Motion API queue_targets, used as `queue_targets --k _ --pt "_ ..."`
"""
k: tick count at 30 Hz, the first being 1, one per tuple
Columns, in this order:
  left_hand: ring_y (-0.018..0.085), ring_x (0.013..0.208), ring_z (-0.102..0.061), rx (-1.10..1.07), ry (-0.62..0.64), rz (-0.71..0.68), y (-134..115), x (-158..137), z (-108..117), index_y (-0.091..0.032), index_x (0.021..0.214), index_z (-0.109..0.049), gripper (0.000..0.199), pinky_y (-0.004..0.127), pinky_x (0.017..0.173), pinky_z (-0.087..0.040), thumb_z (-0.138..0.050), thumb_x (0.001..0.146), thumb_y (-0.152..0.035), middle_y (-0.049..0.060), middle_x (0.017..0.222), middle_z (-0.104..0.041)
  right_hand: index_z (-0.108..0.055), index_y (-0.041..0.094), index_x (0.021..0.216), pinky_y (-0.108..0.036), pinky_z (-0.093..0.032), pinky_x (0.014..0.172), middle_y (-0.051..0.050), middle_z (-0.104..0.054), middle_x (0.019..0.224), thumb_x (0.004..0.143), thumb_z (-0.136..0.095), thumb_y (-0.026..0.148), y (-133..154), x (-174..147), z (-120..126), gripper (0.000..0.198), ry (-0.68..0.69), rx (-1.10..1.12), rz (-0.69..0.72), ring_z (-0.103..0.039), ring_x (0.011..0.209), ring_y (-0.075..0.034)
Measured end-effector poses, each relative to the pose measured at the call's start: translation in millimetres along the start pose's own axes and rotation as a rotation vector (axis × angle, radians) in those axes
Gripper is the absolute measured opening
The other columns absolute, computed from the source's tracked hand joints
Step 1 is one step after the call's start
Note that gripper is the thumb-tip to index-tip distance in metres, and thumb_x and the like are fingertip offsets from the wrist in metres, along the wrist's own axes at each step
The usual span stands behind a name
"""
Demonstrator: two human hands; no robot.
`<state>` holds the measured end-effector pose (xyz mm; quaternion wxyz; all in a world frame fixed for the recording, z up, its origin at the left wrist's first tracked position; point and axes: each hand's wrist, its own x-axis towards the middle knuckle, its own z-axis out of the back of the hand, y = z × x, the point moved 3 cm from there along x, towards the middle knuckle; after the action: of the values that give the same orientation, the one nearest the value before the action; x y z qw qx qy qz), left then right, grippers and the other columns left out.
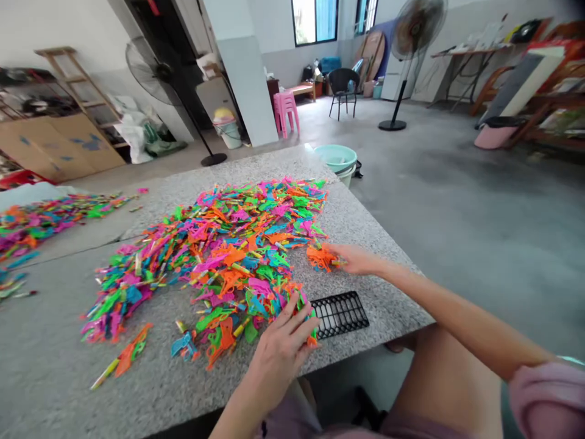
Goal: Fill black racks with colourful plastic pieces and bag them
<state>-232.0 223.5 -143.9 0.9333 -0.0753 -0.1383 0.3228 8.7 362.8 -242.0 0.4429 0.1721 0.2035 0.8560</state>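
A heap of small plastic toy pistols [237, 213] in orange, green, pink and blue covers the middle of the stone table. My left hand [283, 341] is curled over several toy pistols at the heap's near right edge, its fingers bent around them. Beside those fingers lies a black plastic grid tray [342, 314] with rows of slots, its left end partly hidden. Farther right, my right hand [356, 258] closes on a cluster of orange toy pistols [320, 257] just off the table surface or resting on it; I cannot tell which. Its fingertips are blurred.
A second pile of toy pistols [41, 219] lies at the far left. A few loose ones, such as an orange and green one [130, 353], sit near the front. Green basins [337, 157] stand past the far table corner. Two standing fans [414, 30] are behind.
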Motion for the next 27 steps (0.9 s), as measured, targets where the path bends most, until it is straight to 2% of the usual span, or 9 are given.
queue_targets --k 4,8,11,14,16,18,20,23,27 --pt "0.033 0.142 -0.035 -0.009 -0.004 0.019 1.4 -1.4 -3.6 -0.021 0.121 -0.061 0.03 0.05 0.104 -0.052 -0.063 0.091 -0.023 0.008 0.133 -0.063 -0.059 0.018 0.128 -0.038 -0.048 0.096 -0.013 -0.06 0.129 0.088 -0.053 0.009 7.5 44.1 2.7 0.041 -0.086 -0.36 0.14 -0.056 0.119 -0.025" --pt "0.033 0.142 -0.035 -0.021 -0.012 0.063 2.2 -2.1 -5.8 -0.022 0.121 -0.062 0.03 0.051 0.103 -0.051 -0.062 0.092 -0.028 0.007 0.134 -0.063 -0.07 0.013 0.09 -0.034 -0.051 0.087 -0.012 -0.065 0.114 0.088 -0.051 0.004 5.2 76.7 -1.0 0.022 -0.004 -0.476 0.252 -0.057 0.114 -0.024" --pt "0.032 0.143 -0.033 -0.035 -0.002 0.079 1.9 -3.6 -6.9 -0.022 0.122 -0.062 0.031 0.051 0.106 -0.049 -0.061 0.092 -0.03 0.007 0.135 -0.062 -0.069 0.014 0.088 -0.028 -0.05 0.079 -0.011 -0.066 0.107 0.087 -0.052 0.005 -7.1 63.6 12.7 0.019 -0.048 -0.313 0.169 -0.06 0.103 -0.021" --pt "0.032 0.144 -0.031 -0.047 -0.003 0.072 2.6 -3.9 -7.3 -0.023 0.123 -0.062 0.031 0.051 0.107 -0.048 -0.061 0.093 -0.032 0.007 0.135 -0.062 -0.066 0.013 0.096 -0.026 -0.047 0.07 -0.008 -0.066 0.092 0.091 -0.052 0.017 -6.1 20.6 21.3 0.015 -0.221 -0.023 -0.03 -0.061 0.082 -0.017" --pt "0.032 0.145 -0.03 -0.048 0.001 0.07 3.7 -3.4 -7.6 -0.023 0.124 -0.062 0.032 0.051 0.107 -0.048 -0.061 0.093 -0.031 0.007 0.136 -0.061 -0.063 0.014 0.096 -0.024 -0.045 0.063 -0.003 -0.064 0.078 0.088 -0.057 0.025 9.6 -13.2 9.4 0.015 -0.269 0.339 -0.139 -0.058 0.068 -0.014" --pt "0.032 0.145 -0.029 -0.042 0.0 0.062 4.3 -3.1 -7.4 -0.022 0.125 -0.061 0.033 0.05 0.107 -0.048 -0.061 0.093 -0.032 0.007 0.136 -0.061 -0.061 0.016 0.092 -0.023 -0.044 0.059 0.0 -0.063 0.072 0.082 -0.061 0.03 33.9 -40.7 -15.0 0.017 -0.215 0.71 -0.172 -0.058 0.062 -0.013" --pt "0.032 0.145 -0.029 -0.038 0.001 0.06 4.1 -3.0 -7.0 -0.022 0.125 -0.061 0.033 0.05 0.106 -0.049 -0.061 0.093 -0.033 0.008 0.137 -0.061 -0.058 0.018 0.086 -0.024 -0.043 0.055 0.001 -0.062 0.068 0.08 -0.062 0.038 53.2 -58.3 -38.8 0.022 -0.183 0.943 -0.222 -0.056 0.057 -0.013" --pt "0.032 0.145 -0.028 -0.045 0.014 0.082 3.1 -3.0 -6.9 -0.023 0.125 -0.061 0.033 0.05 0.107 -0.048 -0.061 0.093 -0.033 0.007 0.138 -0.059 -0.054 0.019 0.077 -0.024 -0.038 0.052 0.003 -0.055 0.059 0.077 -0.064 0.038 60.2 -67.2 -55.3 0.021 -0.226 0.913 -0.307 -0.05 0.052 -0.012" --pt "0.032 0.146 -0.027 -0.066 0.003 0.081 2.0 -2.2 -7.4 -0.022 0.125 -0.061 0.034 0.051 0.109 -0.046 -0.062 0.092 -0.032 0.008 0.138 -0.06 -0.053 0.019 0.076 -0.024 -0.04 0.06 0.002 -0.055 0.07 0.067 -0.059 0.015 55.6 -61.5 -49.3 0.011 -0.404 0.688 -0.257 -0.051 0.063 -0.013"
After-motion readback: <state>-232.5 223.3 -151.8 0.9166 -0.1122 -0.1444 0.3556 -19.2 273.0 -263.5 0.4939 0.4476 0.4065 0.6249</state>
